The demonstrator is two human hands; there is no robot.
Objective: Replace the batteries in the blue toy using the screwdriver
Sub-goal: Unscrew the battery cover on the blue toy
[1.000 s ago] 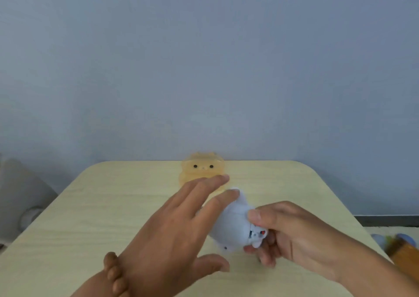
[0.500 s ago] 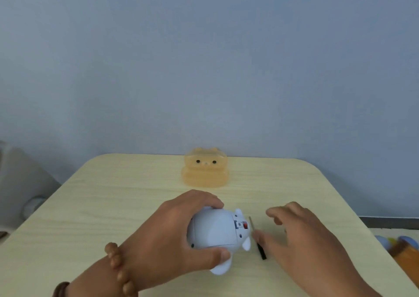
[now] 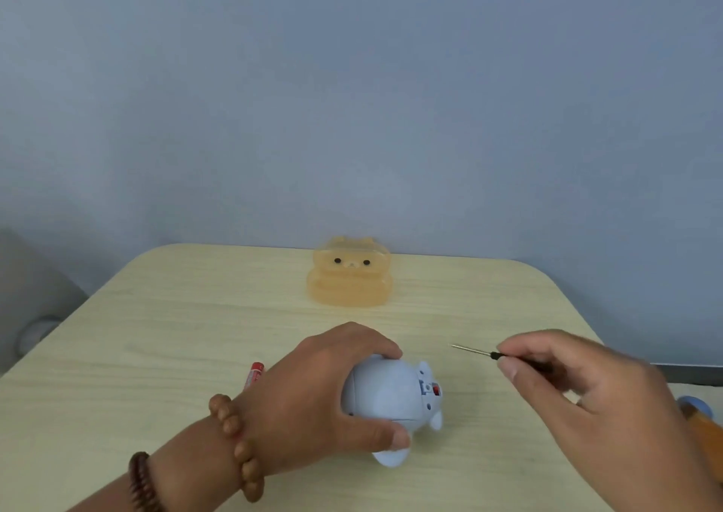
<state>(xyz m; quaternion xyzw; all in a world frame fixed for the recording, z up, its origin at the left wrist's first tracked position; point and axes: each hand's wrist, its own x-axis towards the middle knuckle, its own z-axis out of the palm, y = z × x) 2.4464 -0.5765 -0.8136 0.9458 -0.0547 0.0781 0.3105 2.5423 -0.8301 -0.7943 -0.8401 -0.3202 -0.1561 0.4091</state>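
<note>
Head view: left hand [image 3: 313, 398] grips the blue toy [image 3: 391, 398] on its side on the table [image 3: 156, 316]. Right hand [image 3: 587, 390] pinches the screwdriver [image 3: 475, 351], tip aimed left, apart from the toy. Step, judged: approaching the cover screw. Next: seat the tip squarely. A red battery [image 3: 253, 374] lies behind the left hand; an orange toy [image 3: 349, 277] sits well behind. Nothing blocks.

1. Setting: plain indoor room, home or simple workroom; which of the two cannot be told.
2. Table [image 3: 164, 327]: light wood-grain top, rounded corners, lower half of frame.
3. Wall [image 3: 352, 100]: bare, pale blue-grey, upper half.
4. Orange toy [image 3: 349, 273]: translucent, bear-faced, centre, at the table's far edge.
5. Coloured objects [image 3: 700, 417]: lower right, blurred, beyond the table.
</note>
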